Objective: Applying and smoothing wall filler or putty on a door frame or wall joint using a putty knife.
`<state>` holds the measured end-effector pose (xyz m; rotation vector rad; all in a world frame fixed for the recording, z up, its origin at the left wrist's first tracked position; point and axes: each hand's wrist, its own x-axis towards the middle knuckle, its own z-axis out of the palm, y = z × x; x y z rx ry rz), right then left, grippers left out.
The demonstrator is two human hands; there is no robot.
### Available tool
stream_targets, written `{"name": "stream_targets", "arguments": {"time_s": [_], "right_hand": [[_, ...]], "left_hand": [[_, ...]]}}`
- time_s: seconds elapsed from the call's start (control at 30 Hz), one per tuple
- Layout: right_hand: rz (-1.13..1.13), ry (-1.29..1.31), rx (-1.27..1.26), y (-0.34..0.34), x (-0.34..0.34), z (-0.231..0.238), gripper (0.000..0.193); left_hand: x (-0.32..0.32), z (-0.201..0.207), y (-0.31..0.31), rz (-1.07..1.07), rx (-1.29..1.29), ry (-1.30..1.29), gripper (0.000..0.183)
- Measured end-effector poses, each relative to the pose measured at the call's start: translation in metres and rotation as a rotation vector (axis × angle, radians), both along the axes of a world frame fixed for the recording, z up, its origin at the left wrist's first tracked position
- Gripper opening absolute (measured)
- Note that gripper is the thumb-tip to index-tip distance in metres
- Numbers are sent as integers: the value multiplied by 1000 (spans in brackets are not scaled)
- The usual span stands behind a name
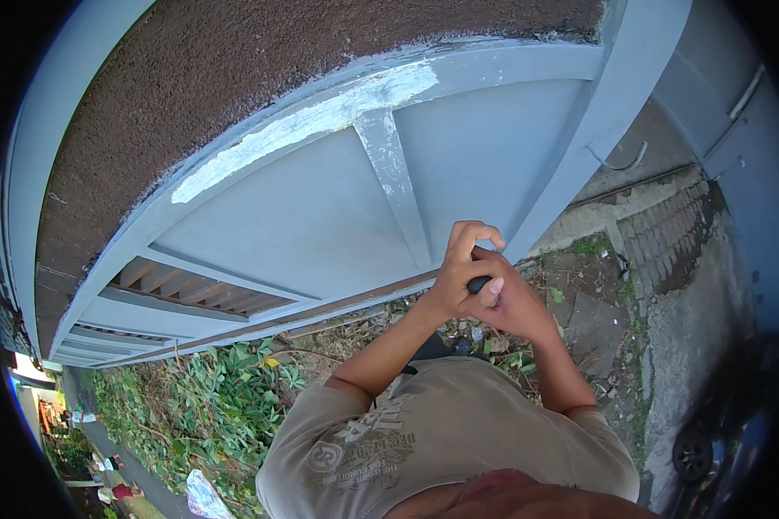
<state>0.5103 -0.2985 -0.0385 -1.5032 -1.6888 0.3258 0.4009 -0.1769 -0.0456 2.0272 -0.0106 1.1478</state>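
Note:
My left hand [460, 270] and my right hand [512, 304] are brought together in front of my chest, close to the grey-blue panelled wall [286, 208]. Between them is a small dark object with a rounded black end [479, 284]; fingers cover most of it, so its kind cannot be made out. Both hands are closed around it, the left one's fingers curled at the top. A long whitish patch [320, 121] of bare or flaking paint runs along the wall's upper rail, and a narrow upright strip [388, 160] below it is also scuffed.
Rough brown plaster [234, 78] lies above the rail. Leafy plants [208, 406] and litter cover the ground at the left by the wall's foot. A metal hook [621, 160] sticks out at the right, near a concrete path [692, 346]. A dark vehicle wheel [692, 454] shows at the lower right.

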Motion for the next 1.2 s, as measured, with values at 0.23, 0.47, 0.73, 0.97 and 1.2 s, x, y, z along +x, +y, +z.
{"name": "stream_targets", "arguments": {"time_s": [0.23, 0.47, 0.73, 0.97, 1.2], "right_hand": [[189, 510, -157, 47, -29, -31, 36], [150, 890, 6, 105, -12, 5, 68], [368, 672, 548, 149, 2, 156, 51], [598, 299, 800, 126, -45, 245, 59], [-37, 332, 715, 204, -27, 199, 52]], "left_hand": [[-46, 10, 25, 147, 105, 147, 40], [-117, 18, 60, 281, 11, 80, 56], [-179, 56, 103, 341, 88, 20, 57], [-213, 46, 118, 297, 38, -30, 57], [-232, 29, 125, 336, -44, -38, 54]]}}
